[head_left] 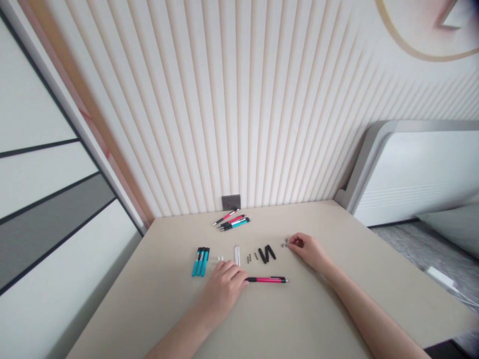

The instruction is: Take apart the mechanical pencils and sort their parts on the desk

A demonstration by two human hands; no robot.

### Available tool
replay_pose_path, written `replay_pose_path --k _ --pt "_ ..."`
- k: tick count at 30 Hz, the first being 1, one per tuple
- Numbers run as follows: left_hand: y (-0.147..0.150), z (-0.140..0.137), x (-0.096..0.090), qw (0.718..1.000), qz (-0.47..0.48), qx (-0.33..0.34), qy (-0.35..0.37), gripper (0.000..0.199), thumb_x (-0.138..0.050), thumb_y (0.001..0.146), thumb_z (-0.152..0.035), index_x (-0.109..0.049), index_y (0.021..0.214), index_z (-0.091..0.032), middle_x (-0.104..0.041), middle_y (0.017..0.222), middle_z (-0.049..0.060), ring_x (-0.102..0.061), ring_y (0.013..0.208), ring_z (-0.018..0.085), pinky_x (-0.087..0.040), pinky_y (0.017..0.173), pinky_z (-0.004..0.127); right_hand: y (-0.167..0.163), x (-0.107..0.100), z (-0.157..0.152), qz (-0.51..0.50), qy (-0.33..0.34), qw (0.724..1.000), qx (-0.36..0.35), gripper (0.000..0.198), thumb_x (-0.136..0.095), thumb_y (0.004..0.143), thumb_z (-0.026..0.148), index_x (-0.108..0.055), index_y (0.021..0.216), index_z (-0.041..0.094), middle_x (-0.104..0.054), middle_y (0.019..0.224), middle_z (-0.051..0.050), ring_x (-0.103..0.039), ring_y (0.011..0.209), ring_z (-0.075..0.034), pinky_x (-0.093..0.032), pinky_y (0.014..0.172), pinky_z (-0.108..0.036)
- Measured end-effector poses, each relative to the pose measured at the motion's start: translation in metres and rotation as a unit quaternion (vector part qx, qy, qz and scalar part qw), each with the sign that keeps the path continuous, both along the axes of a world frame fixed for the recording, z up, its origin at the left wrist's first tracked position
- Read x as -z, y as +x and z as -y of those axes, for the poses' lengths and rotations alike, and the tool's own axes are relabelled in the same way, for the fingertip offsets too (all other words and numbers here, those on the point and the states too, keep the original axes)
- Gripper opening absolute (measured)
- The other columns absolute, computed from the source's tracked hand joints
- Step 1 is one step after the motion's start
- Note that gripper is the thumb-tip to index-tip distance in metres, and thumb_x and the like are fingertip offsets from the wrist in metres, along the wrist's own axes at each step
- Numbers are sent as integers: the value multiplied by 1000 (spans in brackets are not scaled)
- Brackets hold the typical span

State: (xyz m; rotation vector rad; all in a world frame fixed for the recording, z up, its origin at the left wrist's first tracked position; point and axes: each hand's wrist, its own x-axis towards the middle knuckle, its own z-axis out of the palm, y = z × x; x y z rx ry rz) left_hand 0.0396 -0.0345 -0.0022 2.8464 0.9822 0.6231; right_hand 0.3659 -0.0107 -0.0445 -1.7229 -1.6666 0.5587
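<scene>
A pink pen (267,279) with black ends lies level, clip end to the right. Its dark grip end runs into my left hand (226,281), whose fingers are curled around it and hide the tip. My right hand (309,251) is closed in a pinch beside some tiny metal pen tips (283,244); whatever is between the fingertips is too small to name. Between the hands lie black rubber grips (267,253), small springs (249,258) and white refills (237,255). Small white pieces (220,258) sit just beyond my left fingers.
Turquoise pen barrels (201,261) stand in a row on the left of the beige table (168,309). Several whole pens (234,222) lie at the back, near a dark wall socket (231,202). A ribbed wall (239,109) bounds the table's far edge; a bed headboard (411,174) is at right.
</scene>
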Motion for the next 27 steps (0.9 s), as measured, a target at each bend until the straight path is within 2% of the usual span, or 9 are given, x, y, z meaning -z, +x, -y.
replay_pose_path --k 4,11,15,18,21,24,25,27 --pt "-6 -3 -2 998 58 -23 -1 6 -60 90 -17 -62 95 -20 -65 88 2 -58 85 21 -44 78 38 0 4 -3 8 10 1000 18 18 -61 76 34 -67 82 19 -67 78 -4 -59 70 -18 -43 66 -28" --pt "-22 -13 -4 990 127 -62 17 11 -51 96 -23 -60 100 -21 -65 91 4 -58 87 21 -45 80 37 1 8 -6 9 0 1000 19 19 -62 74 36 -66 81 19 -67 76 -3 -59 70 -19 -43 66 -29" --pt "-29 -19 -6 986 144 -73 34 10 -51 96 -22 -60 100 -20 -65 91 4 -58 87 20 -45 81 37 4 7 -5 -5 1 1000 9 26 -63 73 35 -66 93 18 -68 81 -4 -60 74 -19 -45 69 -30" --pt "-32 -21 -6 986 144 -78 43 11 -51 95 -21 -61 99 -20 -65 91 4 -58 87 20 -45 80 36 2 -1 0 -3 28 999 21 31 -60 78 36 -65 103 19 -69 87 -5 -61 78 -20 -47 73 -32" --pt "-31 -21 -7 986 137 -75 51 12 -50 95 -21 -61 98 -21 -65 90 4 -58 86 20 -45 79 36 -15 -17 11 -9 87 996 25 29 -50 88 41 -67 98 20 -69 96 -8 -61 83 -21 -49 72 -32" --pt "-29 -18 -8 988 131 -64 56 12 -51 95 -22 -62 99 -21 -65 89 4 -59 85 20 -45 79 35 -48 -41 22 -4 126 991 -40 34 -41 95 43 -66 104 22 -66 105 -10 -61 91 -23 -50 62 -30" --pt "-29 -18 -8 988 130 -62 58 11 -51 95 -22 -62 99 -21 -65 89 4 -59 85 20 -45 79 34 -60 -49 25 22 137 986 -93 33 -42 96 42 -65 109 23 -65 110 -11 -59 99 -25 -51 65 -31" --pt "-28 -17 -8 987 132 -59 65 11 -52 95 -22 -63 98 -22 -65 88 3 -59 84 20 -45 79 34 -82 -64 27 94 171 966 -171 30 -46 96 39 -63 116 24 -64 112 -11 -58 103 -25 -49 82 -38"
